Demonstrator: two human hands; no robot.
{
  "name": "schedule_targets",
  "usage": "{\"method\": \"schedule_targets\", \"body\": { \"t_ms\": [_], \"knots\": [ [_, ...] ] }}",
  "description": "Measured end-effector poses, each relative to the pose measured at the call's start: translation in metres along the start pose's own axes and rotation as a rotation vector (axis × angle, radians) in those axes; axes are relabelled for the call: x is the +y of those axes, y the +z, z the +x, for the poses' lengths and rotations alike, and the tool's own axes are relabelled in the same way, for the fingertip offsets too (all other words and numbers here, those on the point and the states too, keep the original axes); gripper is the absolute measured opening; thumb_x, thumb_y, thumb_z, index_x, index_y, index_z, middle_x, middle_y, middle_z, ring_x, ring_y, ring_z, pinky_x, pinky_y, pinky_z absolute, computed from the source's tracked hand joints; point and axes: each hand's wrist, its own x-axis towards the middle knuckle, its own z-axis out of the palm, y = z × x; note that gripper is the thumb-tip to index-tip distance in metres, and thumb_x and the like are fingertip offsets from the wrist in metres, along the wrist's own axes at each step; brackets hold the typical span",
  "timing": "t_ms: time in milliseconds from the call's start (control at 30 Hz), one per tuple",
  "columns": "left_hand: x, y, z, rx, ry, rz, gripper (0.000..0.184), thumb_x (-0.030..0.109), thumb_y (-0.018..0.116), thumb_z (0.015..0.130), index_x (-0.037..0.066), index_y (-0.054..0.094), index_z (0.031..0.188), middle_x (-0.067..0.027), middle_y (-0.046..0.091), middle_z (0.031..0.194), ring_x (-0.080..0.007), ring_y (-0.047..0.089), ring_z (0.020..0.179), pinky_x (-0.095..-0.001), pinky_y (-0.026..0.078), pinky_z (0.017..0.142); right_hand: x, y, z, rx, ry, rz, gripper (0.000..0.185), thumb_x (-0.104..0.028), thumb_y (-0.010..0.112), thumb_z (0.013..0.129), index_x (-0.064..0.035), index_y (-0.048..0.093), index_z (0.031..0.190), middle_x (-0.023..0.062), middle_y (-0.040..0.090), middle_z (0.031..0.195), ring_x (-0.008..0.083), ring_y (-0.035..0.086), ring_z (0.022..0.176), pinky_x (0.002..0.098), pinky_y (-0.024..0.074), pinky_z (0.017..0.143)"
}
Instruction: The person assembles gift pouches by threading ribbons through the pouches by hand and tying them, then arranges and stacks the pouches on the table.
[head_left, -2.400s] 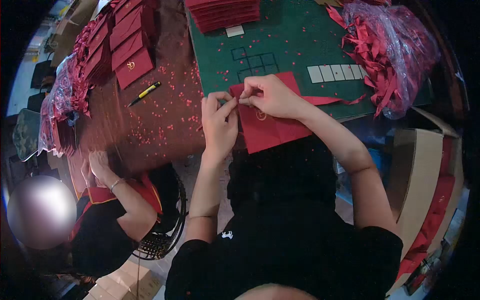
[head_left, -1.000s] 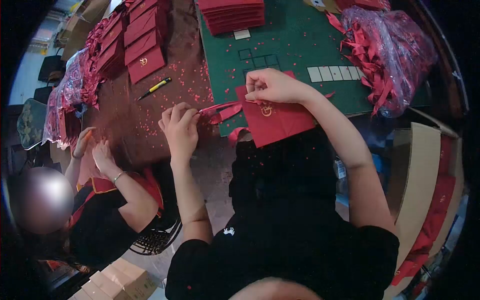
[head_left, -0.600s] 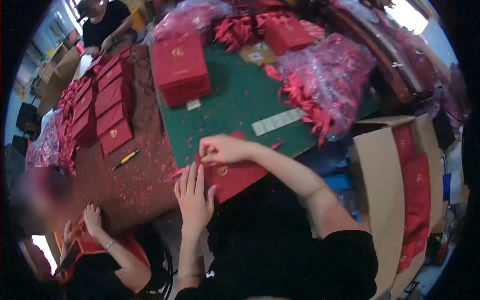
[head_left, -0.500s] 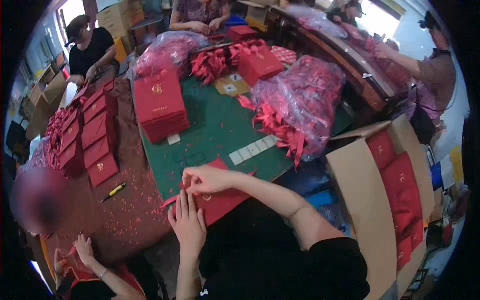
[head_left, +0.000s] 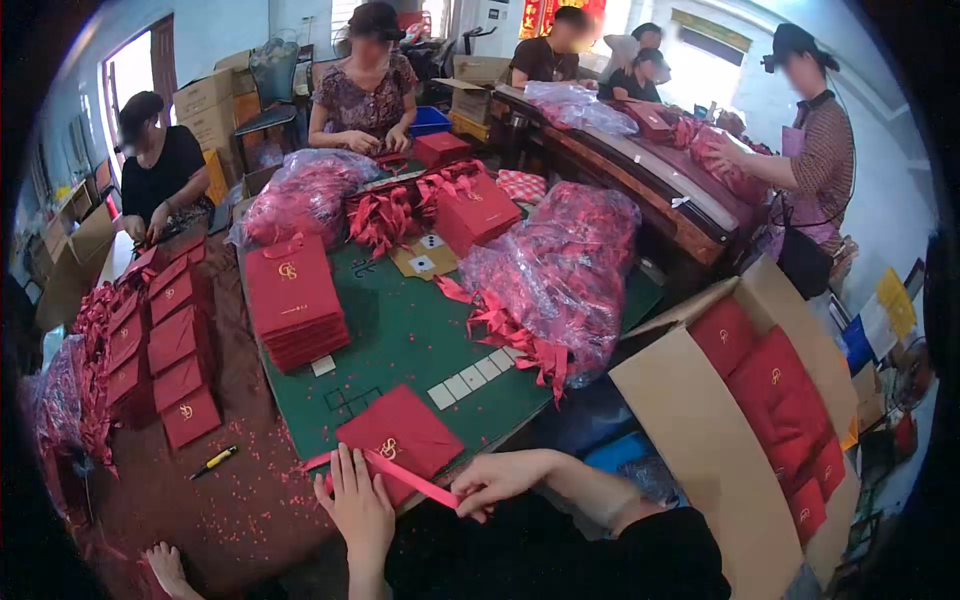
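Note:
A red envelope-like packet [head_left: 412, 425] with a gold emblem lies at the front edge of the green mat [head_left: 300, 405]. My left hand [head_left: 358, 505] rests flat on the packet's left part, fingers spread, over a pink-red ribbon. The ribbon [head_left: 425, 485] runs across the packet's lower part to my right hand [head_left: 485, 485], which pinches it beyond the packet's lower right corner. The ribbon's other end shows left of my left fingertips.
Red packets stand in a stack [head_left: 295, 300] and in rows [head_left: 180, 345]. A plastic bag of ribbons [head_left: 570, 270], white cards [head_left: 472, 378], a yellow marker [head_left: 214, 461] and an open carton [head_left: 690, 420] surround the work. Several people sit or stand beyond; a co-worker's hand [head_left: 168, 568] is lower left.
The view has tilted up, showing more of the room. My right hand has moved from the packet's top left to its lower right, drawing the ribbon across. My left hand now presses on the packet.

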Motion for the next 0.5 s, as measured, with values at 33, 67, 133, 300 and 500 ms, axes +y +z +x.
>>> {"method": "schedule_targets", "body": {
  "t_ms": [33, 67, 133, 300, 500],
  "knots": [
    [0.000, 0.001, 0.001, -0.002, -0.007, -0.003, 0.045, 0.021, 0.047, 0.093, 0.001, 0.045, 0.134, -0.0144, 0.037, 0.146, -0.0255, 0.030, 0.138, -0.0498, 0.014, 0.112, 0.003, 0.003, 0.005, -0.037, -0.012, 0.118, 0.020, -0.019, 0.056, 0.094, -0.0010, 0.061, 0.088, 0.0037, 0.067, 0.074, 0.0100, 0.060, 0.065, 0.0236, 0.0469, 0.058],
    [-0.001, 0.003, 0.001, -0.001, 0.000, -0.003, 0.045, 0.021, 0.047, 0.093, 0.001, 0.045, 0.134, -0.0144, 0.037, 0.146, -0.0255, 0.030, 0.138, -0.0498, 0.014, 0.112, 0.005, 0.007, 0.010, -0.029, -0.100, 0.242, 0.020, -0.019, 0.056, 0.094, -0.0004, 0.064, 0.091, 0.0056, 0.068, 0.080, 0.0103, 0.060, 0.070, 0.0234, 0.0481, 0.063],
    [-0.003, 0.009, 0.002, 0.077, 0.031, 0.035, 0.045, 0.022, 0.054, 0.090, 0.001, 0.049, 0.130, -0.0134, 0.040, 0.143, -0.0257, 0.035, 0.134, -0.0502, 0.018, 0.110, 0.004, 0.003, 0.020, -0.067, -0.304, 0.274, 0.021, -0.019, 0.057, 0.094, -0.0001, 0.066, 0.095, 0.0084, 0.069, 0.089, 0.0107, 0.061, 0.076, 0.0242, 0.0486, 0.068],
    [0.008, -0.006, -0.015, 0.256, -0.089, -0.123, 0.037, 0.019, 0.062, 0.085, 0.004, 0.057, 0.119, -0.0105, 0.054, 0.120, -0.0296, 0.047, 0.113, -0.0461, 0.031, 0.096, 0.004, 0.004, 0.050, 0.415, -0.340, 0.364, 0.020, -0.019, 0.060, 0.094, -0.0011, 0.068, 0.099, 0.0001, 0.061, 0.081, 0.0064, 0.053, 0.071, 0.0226, 0.0433, 0.065],
    [0.013, 0.005, -0.031, 0.212, -0.197, -0.312, 0.022, 0.011, 0.065, 0.081, 0.006, 0.066, 0.102, -0.0073, 0.058, 0.105, -0.0281, 0.048, 0.104, -0.0425, 0.033, 0.087, 0.027, 0.002, 0.088, 0.661, -0.191, 0.183, 0.019, -0.019, 0.060, 0.094, -0.0030, 0.065, 0.102, 0.0015, 0.064, 0.081, 0.0055, 0.058, 0.075, 0.0199, 0.0429, 0.063]
  ]
}}
